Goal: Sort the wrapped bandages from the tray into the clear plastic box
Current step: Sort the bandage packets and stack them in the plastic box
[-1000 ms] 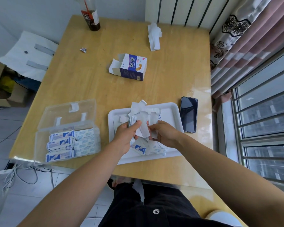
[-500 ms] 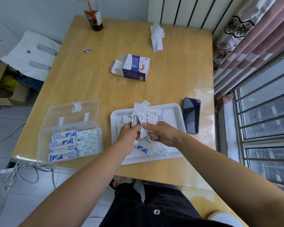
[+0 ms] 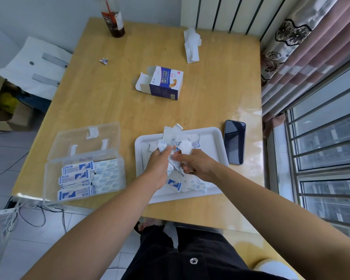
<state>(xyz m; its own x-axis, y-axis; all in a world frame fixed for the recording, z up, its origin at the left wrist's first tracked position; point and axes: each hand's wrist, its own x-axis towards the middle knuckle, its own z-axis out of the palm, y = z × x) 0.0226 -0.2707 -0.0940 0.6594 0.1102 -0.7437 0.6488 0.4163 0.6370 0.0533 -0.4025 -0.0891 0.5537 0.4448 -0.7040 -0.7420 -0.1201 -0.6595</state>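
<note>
Grip: L hand [image 3: 157,166] & R hand [image 3: 198,165] hold wrapped bandages [image 3: 170,133] over tray [image 3: 211,144].

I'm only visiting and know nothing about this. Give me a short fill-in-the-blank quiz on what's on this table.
1. The left hand and right hand hold wrapped bandages above the white ____.
2. The clear plastic box has its lid ____.
3. Right of the hands, a dark ____ lies flat on the table.
Missing words: tray; open; phone.
</note>
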